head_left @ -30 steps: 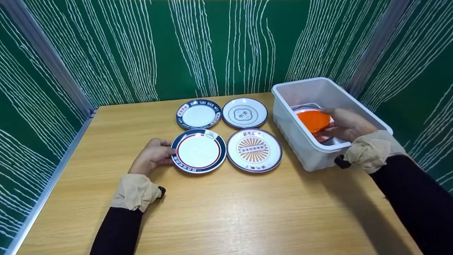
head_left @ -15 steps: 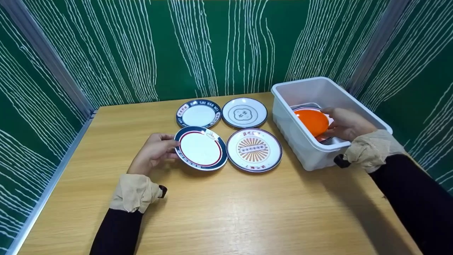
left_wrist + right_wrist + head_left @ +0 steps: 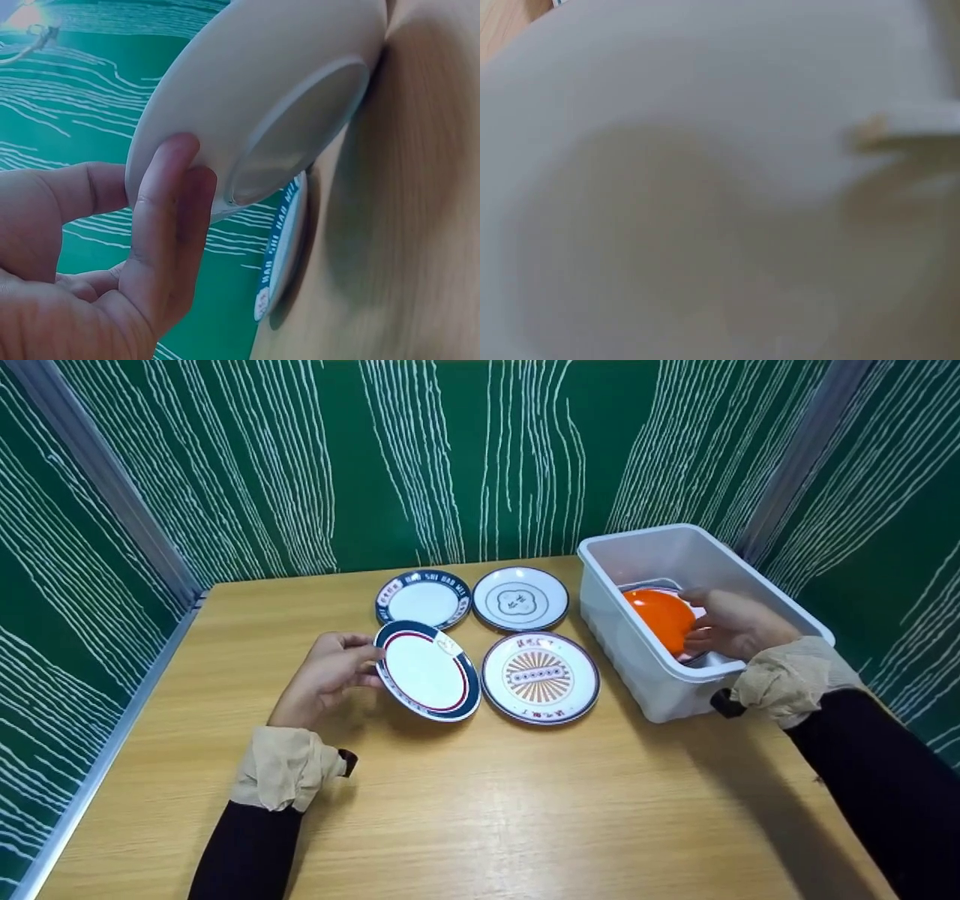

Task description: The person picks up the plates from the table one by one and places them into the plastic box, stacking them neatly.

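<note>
My left hand (image 3: 330, 675) pinches the left edge of a white plate (image 3: 424, 675) with a dark blue rim and a red ring. That plate is tilted and raised off the table, its shadow below. In the left wrist view the fingers (image 3: 161, 202) press against the plate's pale underside (image 3: 247, 90). My right hand (image 3: 739, 622) is inside the white plastic bin (image 3: 630, 660), fingers loosely bent beside a glossy orange plate (image 3: 660, 619). The orange plate lies over other plates, which it mostly hides. The right wrist view is blurred and shows mainly the bin's wall (image 3: 742, 75).
A plate with a sunburst print (image 3: 538, 679) lies right of the held plate. Behind are a blue-rimmed plate with lettering (image 3: 424, 600) and a white plate with a flower-shaped outline (image 3: 519, 598). Green panels with white lines (image 3: 525, 457) enclose the wooden table (image 3: 480, 817).
My left hand has lifted and tilted the blue-rimmed plate from the table's front row. The orange plate has settled lower in the bin, and my right fingers have come away from it.
</note>
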The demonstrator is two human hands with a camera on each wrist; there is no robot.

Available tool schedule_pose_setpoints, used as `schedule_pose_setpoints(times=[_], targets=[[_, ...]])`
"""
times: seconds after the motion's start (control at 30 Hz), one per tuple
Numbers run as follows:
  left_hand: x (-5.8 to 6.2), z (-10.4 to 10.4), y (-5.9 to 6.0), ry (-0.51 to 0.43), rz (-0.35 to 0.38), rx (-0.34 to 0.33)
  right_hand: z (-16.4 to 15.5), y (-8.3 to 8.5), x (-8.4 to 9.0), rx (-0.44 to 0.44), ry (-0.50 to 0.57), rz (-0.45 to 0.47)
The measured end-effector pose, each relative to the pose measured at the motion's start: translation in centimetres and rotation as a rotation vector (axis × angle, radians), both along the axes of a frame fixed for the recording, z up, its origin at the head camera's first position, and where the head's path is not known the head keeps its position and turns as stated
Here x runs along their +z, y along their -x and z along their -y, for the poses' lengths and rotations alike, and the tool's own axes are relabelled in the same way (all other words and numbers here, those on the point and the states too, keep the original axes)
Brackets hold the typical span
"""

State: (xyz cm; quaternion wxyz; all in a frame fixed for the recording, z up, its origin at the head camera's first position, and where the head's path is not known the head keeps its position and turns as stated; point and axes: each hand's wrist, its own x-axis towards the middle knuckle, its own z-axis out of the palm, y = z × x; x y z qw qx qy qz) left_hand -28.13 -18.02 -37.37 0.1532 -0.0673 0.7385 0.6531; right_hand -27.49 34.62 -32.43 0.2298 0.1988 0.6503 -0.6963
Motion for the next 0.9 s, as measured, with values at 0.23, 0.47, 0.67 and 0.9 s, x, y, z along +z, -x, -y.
schedule_pose_setpoints(times=[0.23, 0.47, 0.67, 0.9], targets=[[0.5, -0.3, -0.4, -0.008, -0.036, 0.014, 0.1, -0.1, -0.1, -0.028, -0.033, -0.044], [1.3, -0.9, -0.8, -0.029, -0.068, 0.007, 0.1, 0.0, 0.2, 0.013, -0.086, -0.113], [2.3, -1.1, -1.4, 0.022, -0.113, 0.017, 0.5, -0.1, 0.8, 0.051, -0.124, -0.180], [3.6, -0.4, -2.2, 0.017, -0.159, 0.062, 2.7, -0.6, 1.9, 0.072, -0.137, -0.248]])
